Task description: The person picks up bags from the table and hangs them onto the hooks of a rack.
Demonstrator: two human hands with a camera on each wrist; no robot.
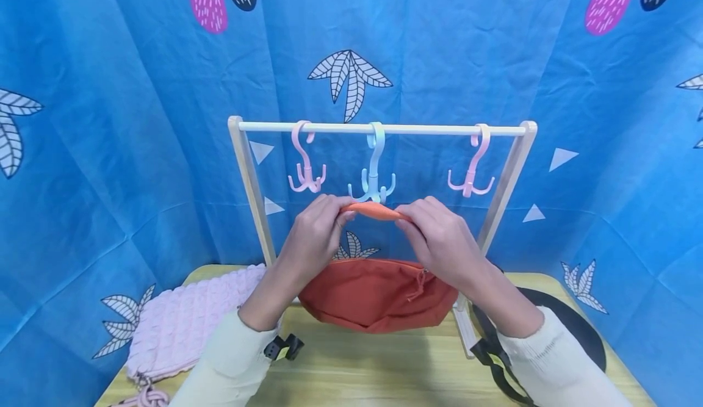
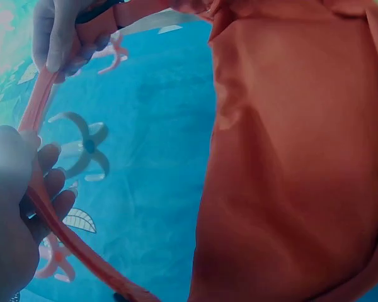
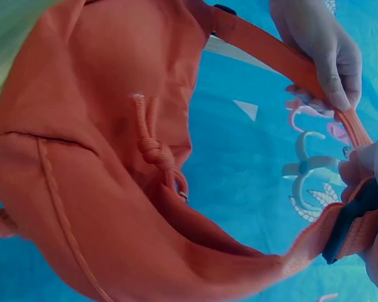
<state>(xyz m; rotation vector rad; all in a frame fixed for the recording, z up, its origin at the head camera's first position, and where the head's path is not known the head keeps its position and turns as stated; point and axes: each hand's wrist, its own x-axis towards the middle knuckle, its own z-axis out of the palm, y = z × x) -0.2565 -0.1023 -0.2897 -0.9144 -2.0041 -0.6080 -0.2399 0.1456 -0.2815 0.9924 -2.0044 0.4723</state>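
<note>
Rust-red fabric waist bag (image 1: 373, 300): hanging by its flat orange strap (image 1: 376, 211) above the wood-grain tabletop (image 1: 362, 364), toward its far edge.
Left hand (image 1: 315, 233): thumb and fingers pinching the strap.
Right hand (image 1: 442, 239): gripping it too, beside a black buckle (image 3: 351, 220).

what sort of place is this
Probably a small staged space indoors, perhaps set up for filming. A patterned blue cloth hangs behind and on both sides of the table, where a rack with hooks stands, a red bag held before it.
</note>
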